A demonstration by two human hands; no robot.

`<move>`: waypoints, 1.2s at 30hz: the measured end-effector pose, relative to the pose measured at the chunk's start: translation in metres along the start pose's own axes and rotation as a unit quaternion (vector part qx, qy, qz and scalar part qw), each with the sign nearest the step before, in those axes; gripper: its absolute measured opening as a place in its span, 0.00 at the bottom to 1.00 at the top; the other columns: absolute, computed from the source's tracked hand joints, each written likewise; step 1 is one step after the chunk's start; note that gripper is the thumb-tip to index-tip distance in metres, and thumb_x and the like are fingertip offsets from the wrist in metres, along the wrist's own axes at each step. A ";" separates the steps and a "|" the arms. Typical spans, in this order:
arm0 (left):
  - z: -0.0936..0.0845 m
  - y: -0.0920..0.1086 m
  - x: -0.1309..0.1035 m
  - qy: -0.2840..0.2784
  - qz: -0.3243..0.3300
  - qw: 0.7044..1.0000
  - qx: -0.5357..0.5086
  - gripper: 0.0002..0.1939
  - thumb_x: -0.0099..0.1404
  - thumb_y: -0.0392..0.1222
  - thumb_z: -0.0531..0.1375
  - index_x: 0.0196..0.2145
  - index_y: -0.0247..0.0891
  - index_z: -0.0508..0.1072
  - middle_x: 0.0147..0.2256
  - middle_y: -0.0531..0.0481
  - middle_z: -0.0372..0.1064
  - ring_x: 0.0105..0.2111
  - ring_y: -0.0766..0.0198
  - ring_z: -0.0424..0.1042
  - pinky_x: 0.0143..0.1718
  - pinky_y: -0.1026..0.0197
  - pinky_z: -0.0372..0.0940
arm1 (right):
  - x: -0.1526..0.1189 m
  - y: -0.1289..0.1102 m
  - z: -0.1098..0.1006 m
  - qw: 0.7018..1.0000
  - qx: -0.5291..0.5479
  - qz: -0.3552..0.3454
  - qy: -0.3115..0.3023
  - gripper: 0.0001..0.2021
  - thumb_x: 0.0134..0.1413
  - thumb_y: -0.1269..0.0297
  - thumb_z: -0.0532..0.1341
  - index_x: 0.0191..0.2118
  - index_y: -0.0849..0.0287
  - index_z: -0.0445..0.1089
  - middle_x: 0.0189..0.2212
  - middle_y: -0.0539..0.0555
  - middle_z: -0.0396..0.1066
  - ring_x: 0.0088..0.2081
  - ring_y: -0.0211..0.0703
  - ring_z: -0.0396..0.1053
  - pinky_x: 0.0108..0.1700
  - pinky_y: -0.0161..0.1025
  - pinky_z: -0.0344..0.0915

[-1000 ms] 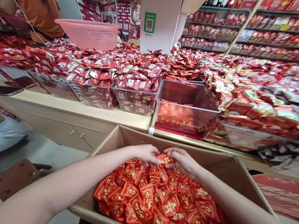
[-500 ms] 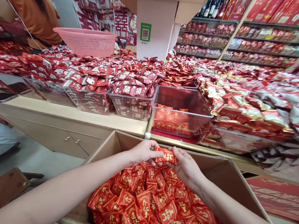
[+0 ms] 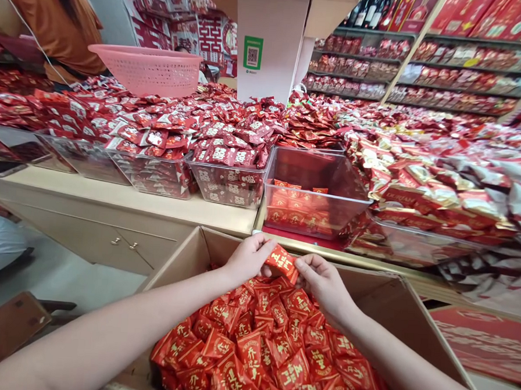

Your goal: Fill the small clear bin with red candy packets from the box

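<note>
A small red candy packet (image 3: 282, 263) with gold characters is held between my two hands, over the far part of a cardboard box (image 3: 176, 260). My left hand (image 3: 252, 257) pinches its left end, and my right hand (image 3: 319, 278) grips the right end between thumb and fingers. Below them the box is heaped with similar red packets (image 3: 252, 352). Just beyond the box stands a clear plastic bin (image 3: 317, 192), partly filled with rows of the same red packets standing on the bottom.
Clear bins of wrapped sweets (image 3: 232, 182) line the counter (image 3: 190, 211) to the left, and more packets (image 3: 439, 193) pile up at the right. A pink basket (image 3: 149, 70) rests on the heap. One person (image 3: 73, 22) stands at the far left. A wooden stool (image 3: 8, 333) is at lower left.
The packet has tilted, its right end now lower, and has shifted slightly left and up with my left hand. My right hand's fingers have moved along its right end.
</note>
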State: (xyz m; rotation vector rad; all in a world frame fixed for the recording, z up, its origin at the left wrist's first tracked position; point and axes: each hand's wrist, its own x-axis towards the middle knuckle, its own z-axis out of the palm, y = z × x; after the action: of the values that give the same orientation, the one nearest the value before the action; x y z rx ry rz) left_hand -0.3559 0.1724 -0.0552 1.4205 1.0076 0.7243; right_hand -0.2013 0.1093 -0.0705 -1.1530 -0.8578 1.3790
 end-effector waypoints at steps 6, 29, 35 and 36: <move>-0.003 0.003 -0.001 0.029 0.091 0.993 0.073 0.12 0.62 0.49 0.49 0.29 0.38 0.62 0.16 0.61 0.57 0.11 0.75 0.55 0.12 0.71 0.51 | -0.004 -0.004 0.006 0.993 0.103 0.041 -0.033 0.13 0.42 0.60 0.64 0.23 0.60 0.61 0.17 0.45 0.64 0.20 0.29 0.58 0.26 0.30 0.58; -0.011 0.007 -0.008 -0.052 0.186 0.962 0.194 0.18 0.63 0.50 0.48 0.22 0.36 0.64 0.16 0.56 0.61 0.16 0.72 0.63 0.19 0.69 0.57 | 0.038 -0.211 -0.003 0.591 -0.766 -0.239 0.086 0.06 0.39 0.70 0.63 0.29 0.58 0.69 0.22 0.50 0.69 0.25 0.40 0.65 0.28 0.36 0.57; -0.011 0.003 -0.009 -0.082 0.225 0.938 0.251 0.18 0.62 0.47 0.49 0.19 0.36 0.64 0.16 0.56 0.62 0.18 0.71 0.60 0.22 0.68 0.54 | 0.096 -0.200 -0.008 0.518 -0.852 -0.002 -0.076 0.06 0.32 0.78 0.65 0.20 0.61 0.70 0.18 0.52 0.68 0.24 0.42 0.64 0.25 0.36 0.54; -0.012 0.003 -0.008 -0.083 0.229 0.935 0.258 0.18 0.62 0.46 0.49 0.19 0.36 0.64 0.16 0.56 0.61 0.18 0.71 0.60 0.22 0.68 0.54 | 0.102 -0.199 -0.008 0.549 -0.832 0.023 -0.074 0.08 0.29 0.81 0.65 0.17 0.61 0.70 0.16 0.51 0.67 0.22 0.42 0.64 0.25 0.37 0.55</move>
State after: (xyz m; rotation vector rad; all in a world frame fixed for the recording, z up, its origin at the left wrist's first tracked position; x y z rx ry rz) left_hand -0.3695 0.1703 -0.0500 2.1850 0.7657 0.6795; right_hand -0.1318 0.2377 0.0984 -2.3749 -2.4691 0.2322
